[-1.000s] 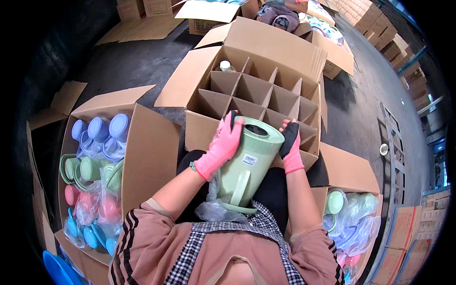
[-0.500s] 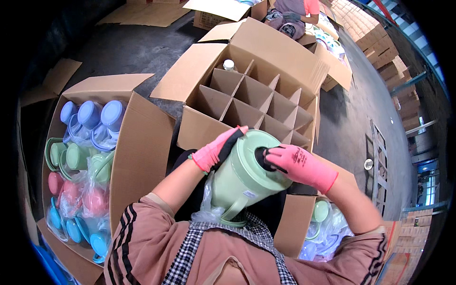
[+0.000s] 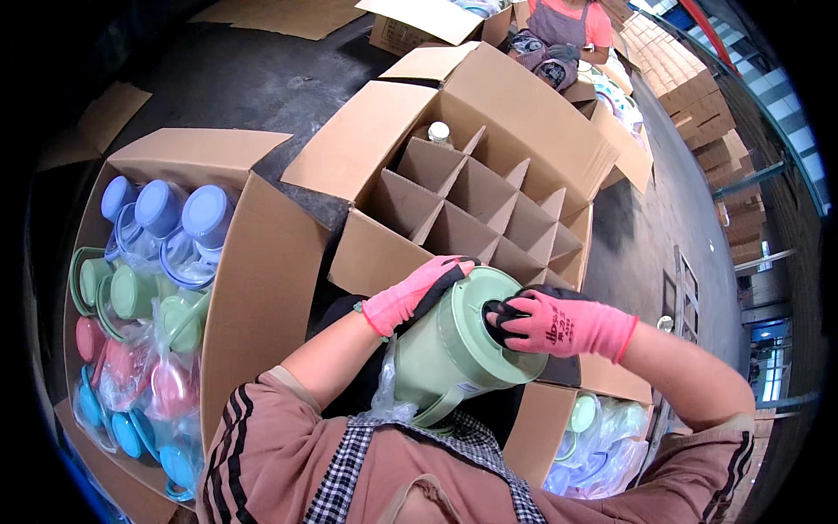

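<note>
The green jug (image 3: pixel 436 345), tilted in front of the divided box (image 3: pixel 375 255), is best held steady by the left hand (image 3: pixel 421 293) clamped on its side, while its round end (image 3: pixel 477 293) is worked gently by the bent fingers (image 3: pixel 517 327) of the right hand (image 3: pixel 563 325), whose grip cannot be told.

the right hand (image 3: pixel 554 323) hides part of the green pitcher (image 3: pixel 447 339) top.

We find dark lettering (image 3: pixel 559 335) on the right glove (image 3: pixel 552 321) and a pale label (image 3: pixel 470 387) (too small for us to read) on the jug (image 3: pixel 432 349).
</note>
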The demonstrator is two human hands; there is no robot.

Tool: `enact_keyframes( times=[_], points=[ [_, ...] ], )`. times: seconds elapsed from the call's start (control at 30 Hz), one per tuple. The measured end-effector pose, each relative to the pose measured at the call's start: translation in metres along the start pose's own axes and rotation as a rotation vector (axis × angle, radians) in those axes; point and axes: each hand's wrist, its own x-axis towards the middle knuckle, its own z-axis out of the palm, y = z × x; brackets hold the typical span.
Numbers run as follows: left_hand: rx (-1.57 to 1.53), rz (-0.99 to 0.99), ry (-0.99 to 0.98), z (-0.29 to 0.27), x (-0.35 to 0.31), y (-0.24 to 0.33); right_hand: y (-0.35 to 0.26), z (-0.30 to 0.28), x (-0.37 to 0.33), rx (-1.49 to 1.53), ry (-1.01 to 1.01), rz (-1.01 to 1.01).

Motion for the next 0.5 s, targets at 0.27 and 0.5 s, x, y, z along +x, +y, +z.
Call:
enact_keyframes(
  times=[0.27, 0.5],
  points=[
    [-0.109, -0.034, 0.006, -0.017, 0.017, -0.023, -0.002, 0.062, 0.018, 1.105, 0.465, 0.645],
    [-0.464, -0.097, 0.027, -0.006, 0.005, -0.011, -0.068, -0.029, 0.018, 0.782, 0.774, 1.074]
  ],
)
